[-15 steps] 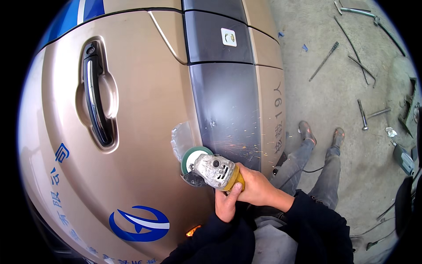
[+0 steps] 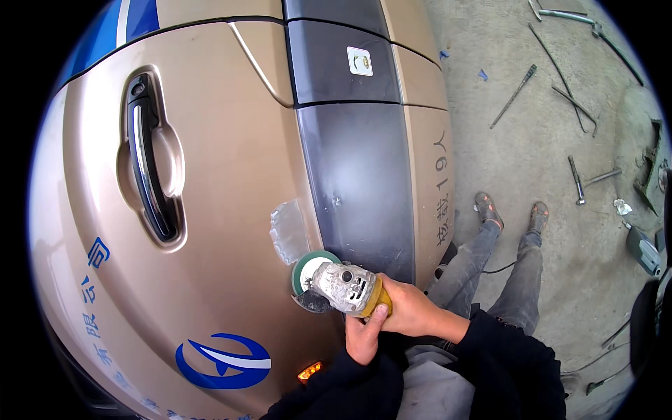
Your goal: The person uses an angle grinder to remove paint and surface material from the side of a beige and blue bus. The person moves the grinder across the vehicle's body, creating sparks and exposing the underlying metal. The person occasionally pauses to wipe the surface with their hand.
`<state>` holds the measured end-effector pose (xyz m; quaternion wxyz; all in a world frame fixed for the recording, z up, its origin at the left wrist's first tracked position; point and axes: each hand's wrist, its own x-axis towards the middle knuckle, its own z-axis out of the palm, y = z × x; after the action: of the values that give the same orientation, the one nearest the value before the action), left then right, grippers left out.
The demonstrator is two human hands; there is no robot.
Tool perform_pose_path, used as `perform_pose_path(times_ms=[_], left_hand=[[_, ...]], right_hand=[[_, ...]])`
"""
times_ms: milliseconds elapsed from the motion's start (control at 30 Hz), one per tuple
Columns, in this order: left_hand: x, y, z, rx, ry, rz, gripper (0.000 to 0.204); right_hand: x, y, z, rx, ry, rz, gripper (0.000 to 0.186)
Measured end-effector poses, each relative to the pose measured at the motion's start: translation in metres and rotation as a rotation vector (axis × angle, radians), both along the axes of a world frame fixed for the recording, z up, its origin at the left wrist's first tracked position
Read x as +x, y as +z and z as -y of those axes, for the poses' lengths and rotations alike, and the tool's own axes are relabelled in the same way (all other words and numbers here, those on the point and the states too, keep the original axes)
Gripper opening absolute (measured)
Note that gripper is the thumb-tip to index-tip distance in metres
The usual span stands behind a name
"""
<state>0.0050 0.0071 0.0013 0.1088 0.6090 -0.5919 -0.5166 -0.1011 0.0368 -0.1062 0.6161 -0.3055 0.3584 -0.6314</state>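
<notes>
An angle grinder [image 2: 348, 285] with a dusty grey head and a yellow body is in both my hands. My right hand [image 2: 413, 311] is wrapped round the yellow body from the right. My left hand [image 2: 365, 339] grips it from below, thumb up against the body. The green-rimmed disc [image 2: 299, 273] meets the beige vehicle panel [image 2: 231, 182], beside the dark grey strip [image 2: 360, 182]. Just above the disc lies a dull, ragged-edged sanded patch [image 2: 288, 231]. No sparks show at the disc.
A black door handle [image 2: 148, 161] stands out on the panel at left. An orange lamp [image 2: 309, 372] glows near my left sleeve. Legs in grey trousers [image 2: 514, 287] stand on the concrete floor. Rods, a hammer-like tool [image 2: 577, 180] and other tools lie at right.
The grinder and both hands have shifted slightly down the panel, uncovering more of the sanded patch. Sparks that flew to the right across the grey strip have stopped.
</notes>
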Motion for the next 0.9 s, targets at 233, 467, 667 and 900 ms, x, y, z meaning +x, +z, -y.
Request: perform_pose_path(times_ms=[233,467,667,900], left_hand=[[-0.021,0.000,0.013,-0.007,0.026,-0.044,0.050],[-0.050,-0.003,0.050,-0.006,-0.011,-0.090,0.048],[-0.034,-0.001,0.027,-0.050,0.020,-0.042,0.051],[-0.051,-0.004,0.053,0.031,-0.011,-0.117,0.047]], right_hand=[[-0.009,0.000,0.011,0.010,-0.025,-0.004,0.054],[-0.038,0.001,0.044,-0.007,-0.134,-0.032,0.055],[-0.015,-0.002,0.026,0.002,-0.102,0.015,0.058],[-0.037,0.000,0.044,0.028,-0.117,-0.023,0.059]])
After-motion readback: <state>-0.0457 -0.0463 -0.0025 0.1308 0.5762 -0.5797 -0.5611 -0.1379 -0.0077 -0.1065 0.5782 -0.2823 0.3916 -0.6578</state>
